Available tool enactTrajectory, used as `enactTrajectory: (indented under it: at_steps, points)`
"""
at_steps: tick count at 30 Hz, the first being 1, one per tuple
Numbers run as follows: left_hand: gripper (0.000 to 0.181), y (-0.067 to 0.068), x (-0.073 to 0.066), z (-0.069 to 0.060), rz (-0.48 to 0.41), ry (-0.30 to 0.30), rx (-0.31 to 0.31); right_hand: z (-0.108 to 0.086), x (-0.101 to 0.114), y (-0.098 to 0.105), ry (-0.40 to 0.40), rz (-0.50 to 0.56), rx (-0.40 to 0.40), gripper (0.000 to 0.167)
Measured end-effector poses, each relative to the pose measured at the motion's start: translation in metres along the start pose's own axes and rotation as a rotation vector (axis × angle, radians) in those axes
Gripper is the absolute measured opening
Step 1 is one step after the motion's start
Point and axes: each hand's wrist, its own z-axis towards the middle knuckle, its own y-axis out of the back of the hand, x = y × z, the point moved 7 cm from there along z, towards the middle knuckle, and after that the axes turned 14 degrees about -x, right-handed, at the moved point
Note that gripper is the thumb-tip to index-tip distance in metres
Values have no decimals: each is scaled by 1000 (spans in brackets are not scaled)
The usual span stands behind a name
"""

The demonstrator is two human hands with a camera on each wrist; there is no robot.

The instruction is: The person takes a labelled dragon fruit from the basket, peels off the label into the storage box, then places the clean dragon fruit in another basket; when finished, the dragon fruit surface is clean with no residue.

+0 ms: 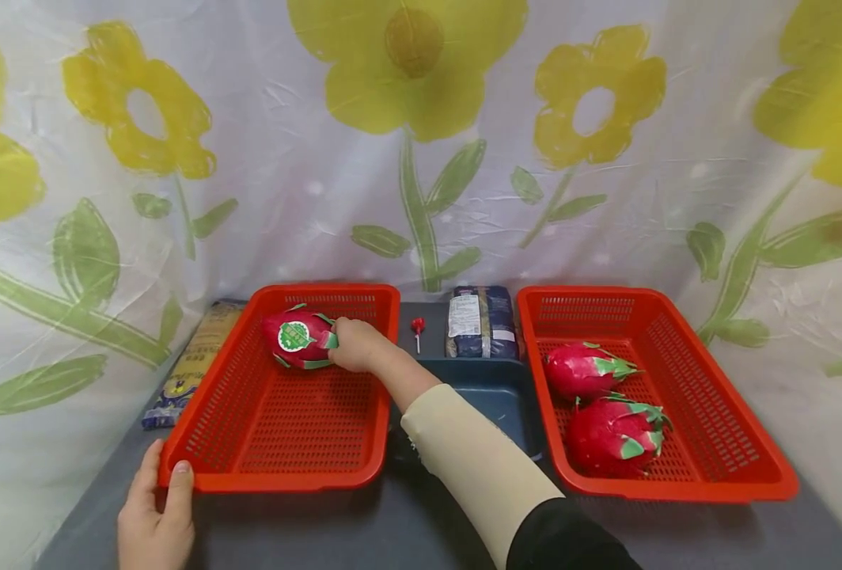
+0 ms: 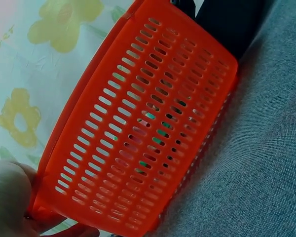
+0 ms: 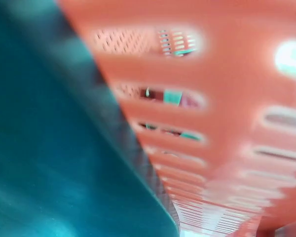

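Note:
In the head view, my right hand reaches into the left red basket and grips the leafy end of a dragon fruit with a green-and-white round sticker. The fruit is at the back of that basket. My left hand holds the same basket by its front left corner, thumb apart from the fingers at the rim. Two more dragon fruits, one behind and one in front, lie in the right red basket. Only slotted basket wall and a dark tray edge fill most of the right wrist view.
Between the baskets sits a dark blue tray, partly behind my right forearm. Behind it are a red lollipop and a dark blue labelled bag. A yellowish-and-blue bag lies left of the left basket. A flower-printed curtain hangs behind.

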Motion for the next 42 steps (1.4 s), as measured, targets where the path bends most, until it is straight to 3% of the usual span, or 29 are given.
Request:
enactTrajectory:
  at_steps: [9, 15, 29, 35, 42]
  points:
    - [59, -1, -2, -1, 3, 1, 21, -1, 1, 0, -7, -52, -11, 36]
    - [57, 0, -3, -3, 1, -16, 4, -3, 3, -1, 46, -78, -16, 19]
    - [57, -1, -4, -3, -25, -10, 9, -10, 2, 7, 60, -28, -89, 19]
    - [58, -2, -1, -2, -27, -1, 27, -25, 7, 29, 84, 78, -115, 15]
    - [59, 0, 2, 0, -38, 6, 22, -43, 32, 77, 152, 167, -156, 15]
